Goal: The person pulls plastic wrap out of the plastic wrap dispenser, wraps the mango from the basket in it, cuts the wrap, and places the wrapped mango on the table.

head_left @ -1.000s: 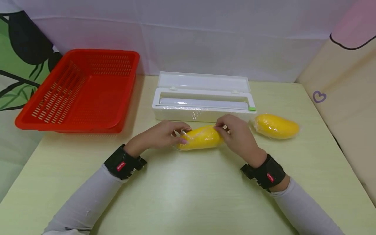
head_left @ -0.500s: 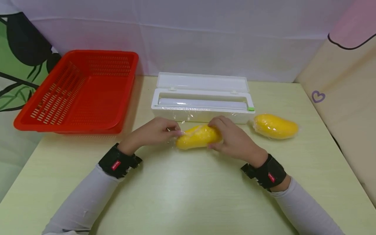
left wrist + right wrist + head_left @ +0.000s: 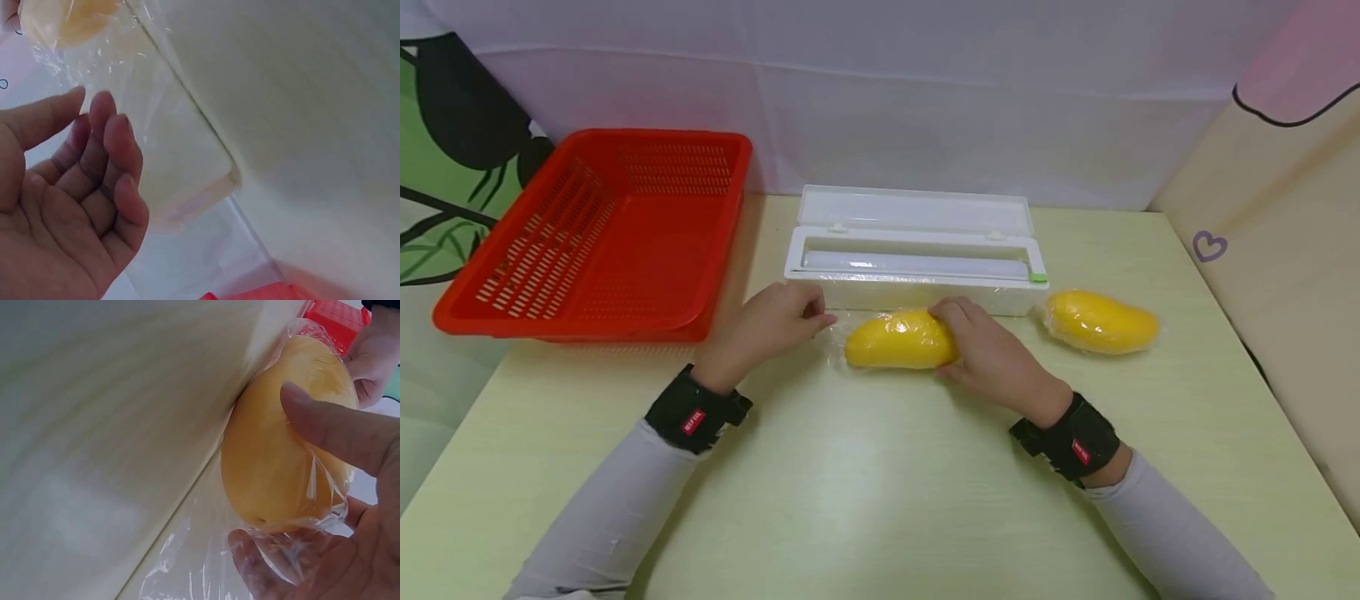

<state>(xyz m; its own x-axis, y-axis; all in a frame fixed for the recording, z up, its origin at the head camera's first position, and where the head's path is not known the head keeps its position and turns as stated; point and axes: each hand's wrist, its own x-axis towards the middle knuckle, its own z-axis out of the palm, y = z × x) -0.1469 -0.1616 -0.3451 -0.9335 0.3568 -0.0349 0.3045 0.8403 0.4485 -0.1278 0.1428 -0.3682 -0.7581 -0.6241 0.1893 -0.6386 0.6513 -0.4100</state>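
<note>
A yellow mango (image 3: 898, 340) in clear cling film lies in front of the white cling film box. My right hand (image 3: 992, 354) grips its right end, thumb on the near side and fingers round the far side; in the right wrist view the thumb (image 3: 337, 428) presses on the wrapped skin. Off the mango's left end sticks a loose flap of cling film (image 3: 837, 348). My left hand (image 3: 771, 327) pinches at the edge of this flap, thumb and forefinger together and the other fingers curled, as the left wrist view (image 3: 78, 181) shows.
The cling film box (image 3: 917, 293) stands behind the mango with its lid raised, a roll inside and a green slider at its right end. A second wrapped mango (image 3: 1101, 323) lies to the right. A red plastic basket (image 3: 711, 275) stands at the back left.
My left hand has moved left off the mango, and the film flap now stretches out from that end. My right hand has gone from pinching the right end to gripping round it; the mango has turned slightly.
</note>
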